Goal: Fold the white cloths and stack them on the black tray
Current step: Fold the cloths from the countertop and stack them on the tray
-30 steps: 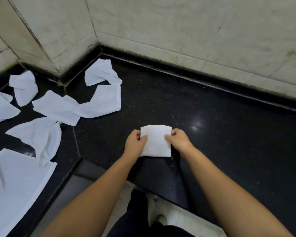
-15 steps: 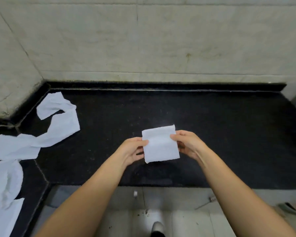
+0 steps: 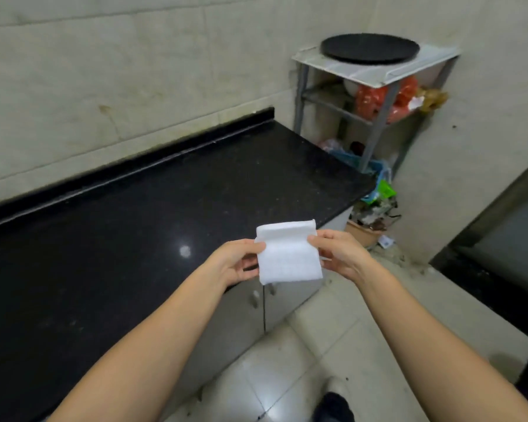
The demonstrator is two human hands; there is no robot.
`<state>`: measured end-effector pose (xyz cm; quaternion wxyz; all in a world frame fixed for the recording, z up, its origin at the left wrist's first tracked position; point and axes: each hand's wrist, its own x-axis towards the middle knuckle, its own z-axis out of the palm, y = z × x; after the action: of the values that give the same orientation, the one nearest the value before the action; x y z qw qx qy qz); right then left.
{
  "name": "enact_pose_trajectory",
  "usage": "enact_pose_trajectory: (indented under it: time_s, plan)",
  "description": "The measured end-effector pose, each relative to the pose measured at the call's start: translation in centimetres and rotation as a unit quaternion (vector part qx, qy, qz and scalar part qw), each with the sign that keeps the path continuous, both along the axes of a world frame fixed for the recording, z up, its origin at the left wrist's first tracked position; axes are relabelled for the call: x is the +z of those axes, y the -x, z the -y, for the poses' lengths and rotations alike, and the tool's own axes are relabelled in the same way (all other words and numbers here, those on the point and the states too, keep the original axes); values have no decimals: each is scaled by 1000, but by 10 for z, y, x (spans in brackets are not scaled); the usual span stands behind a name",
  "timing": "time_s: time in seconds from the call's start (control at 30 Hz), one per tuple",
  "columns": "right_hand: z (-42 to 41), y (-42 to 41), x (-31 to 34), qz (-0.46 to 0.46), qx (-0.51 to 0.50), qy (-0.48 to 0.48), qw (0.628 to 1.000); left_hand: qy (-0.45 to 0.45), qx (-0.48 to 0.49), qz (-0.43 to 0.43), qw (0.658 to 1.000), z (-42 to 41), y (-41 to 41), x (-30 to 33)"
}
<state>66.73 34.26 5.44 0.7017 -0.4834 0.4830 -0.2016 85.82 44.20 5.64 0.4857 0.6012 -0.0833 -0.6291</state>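
A small folded white cloth (image 3: 288, 254) is held in the air between both hands, above the right end of the counter's front edge. My left hand (image 3: 237, 260) pinches its left edge and my right hand (image 3: 337, 252) pinches its right edge. The round black tray (image 3: 370, 47) lies on top of a metal rack at the upper right, well beyond the cloth, with nothing on it. The other white cloths are out of view.
The black stone counter (image 3: 153, 214) runs along the tiled wall to the left. The metal rack (image 3: 375, 95) holds red bags on its lower shelf, with clutter and a pot on the floor below. Cabinet doors (image 3: 256, 312) sit under the counter; pale floor tiles lie to the right.
The cloth has been lifted off the counter and carried to the right. My view turned right, so the loose cloths left the frame and the rack with the tray came in.
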Motion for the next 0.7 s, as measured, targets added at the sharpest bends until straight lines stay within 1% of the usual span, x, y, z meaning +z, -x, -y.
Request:
enact_pose_trajectory:
  time_s: [0.1,0.2,0.3,0.4,0.53,0.6,0.7]
  plan:
    - [47,61,3,29,-48,2,998,17,-40,8,999,66,54,5]
    - [103,125,13,27,-84,12,996,33,-67,14,997,139,114,11]
    - [163,184,27,33,-115,26,992,53,-78,3,996,208,175,22]
    - [218,223,39,26,-130,28,991,49,-86,6,995,261,218,30]
    - [294,232,50,32,-116,48,992,71,-66,7,995,335,227,46]
    - [335,224,59,28,-104,72,992,97,-52,27,994,373,220,58]
    - [400,203,83,48,-87,105,989,148,-42,57,986,435,202,79]
